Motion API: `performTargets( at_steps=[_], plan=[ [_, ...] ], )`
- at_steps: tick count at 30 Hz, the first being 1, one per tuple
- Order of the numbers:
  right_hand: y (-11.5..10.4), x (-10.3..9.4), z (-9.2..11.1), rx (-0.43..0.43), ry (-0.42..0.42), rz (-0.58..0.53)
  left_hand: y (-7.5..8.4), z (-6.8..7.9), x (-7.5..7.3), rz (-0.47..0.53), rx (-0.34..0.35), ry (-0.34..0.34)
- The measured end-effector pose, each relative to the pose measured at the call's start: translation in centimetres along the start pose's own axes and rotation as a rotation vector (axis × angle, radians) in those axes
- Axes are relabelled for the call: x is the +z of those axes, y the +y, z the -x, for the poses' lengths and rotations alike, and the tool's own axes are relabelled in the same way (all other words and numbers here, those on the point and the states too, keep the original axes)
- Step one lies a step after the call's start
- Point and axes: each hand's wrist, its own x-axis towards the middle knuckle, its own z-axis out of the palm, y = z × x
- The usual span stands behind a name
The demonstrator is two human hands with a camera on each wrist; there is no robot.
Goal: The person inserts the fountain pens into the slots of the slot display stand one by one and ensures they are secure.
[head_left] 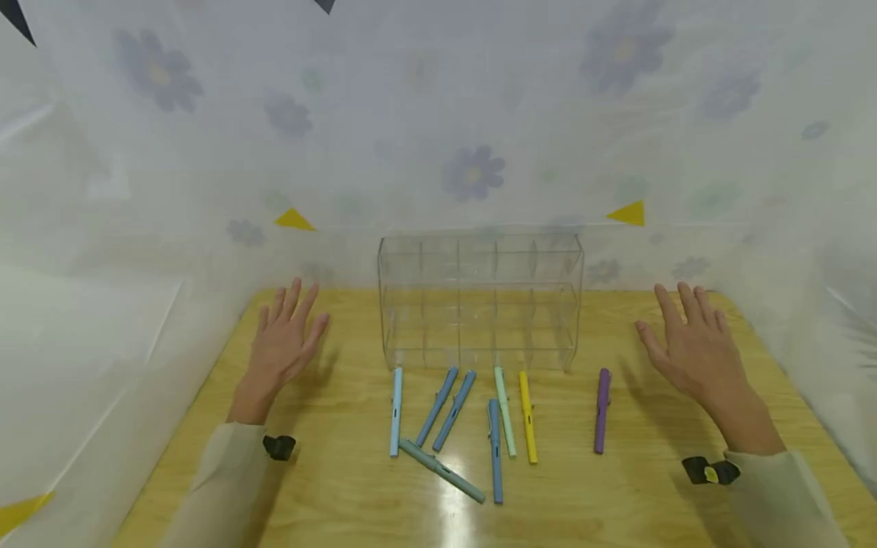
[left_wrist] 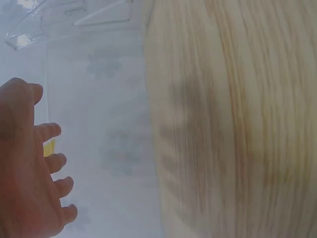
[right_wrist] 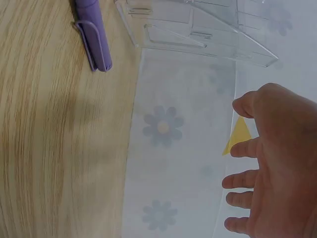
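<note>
My left hand [head_left: 282, 346] hovers over the table's left side, fingers spread and holding nothing. On the other side my right hand [head_left: 695, 346] is likewise spread, with nothing in it. A clear divided rack [head_left: 479, 283] stands upright at the back between them. Nearest the right hand lies a purple pen [head_left: 602, 411]. In front of the rack lie a light blue pen [head_left: 396, 412], several darker blue pens [head_left: 454, 411], a mint pen [head_left: 505, 411] and a yellow pen [head_left: 528, 417]. A grey-green pen [head_left: 441, 470] lies slantwise closest to me.
Pale flowered sheeting [head_left: 438, 114] hangs behind and at both sides of the wooden table [head_left: 562, 502]. Yellow triangles [head_left: 626, 214] mark the back sheet. Each sleeve has a dark strap piece [head_left: 279, 447] near the cuff.
</note>
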Motion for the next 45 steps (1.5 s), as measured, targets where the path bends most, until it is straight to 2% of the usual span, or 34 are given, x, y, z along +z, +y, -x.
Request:
performTargets(
  at_steps=[4,10,15,20,26,30,32,34,37,39,45],
  plan=[
    [-0.2,-0.3,0.7,0.035,0.022,-0.024,1.0,-0.4,0.6,0.073,0.029,0.044],
    [-0.6,-0.2,2.6,0.103,0.016,-0.150,2.7,-0.1,1.9,0.247,0.047,0.099],
    [-0.9,0.9,4.2,0.113,0.056,-0.258,3.9,0.1,2.6,0.388,0.047,0.126],
    [-0.9,2.2,5.0,0.103,0.096,-0.365,5.3,-0.2,3.1,0.483,0.081,0.163],
    [-1.1,3.9,5.4,0.219,0.059,-0.487,6.6,-0.4,3.5,0.626,0.121,0.223],
    [-1.3,5.4,5.7,0.264,0.022,-0.549,7.6,-0.4,3.9,0.779,0.132,0.222],
    [-1.4,5.9,5.8,0.273,0.012,-0.559,8.7,-0.2,3.5,0.850,0.132,0.201],
    [-1.6,6.2,6.0,0.282,0.003,-0.561,9.2,-0.3,4.0,0.900,0.131,0.187],
    [-2.0,6.3,6.1,0.295,-0.029,-0.528,9.7,-0.3,4.7,0.940,0.106,0.157],
    [-2.4,6.2,6.1,0.299,-0.042,-0.513,9.3,-0.6,6.0,0.956,0.102,0.157],
    [-3.2,6.6,5.9,0.307,-0.047,-0.502,9.6,-0.4,7.0,0.978,0.073,0.139]
  ],
)
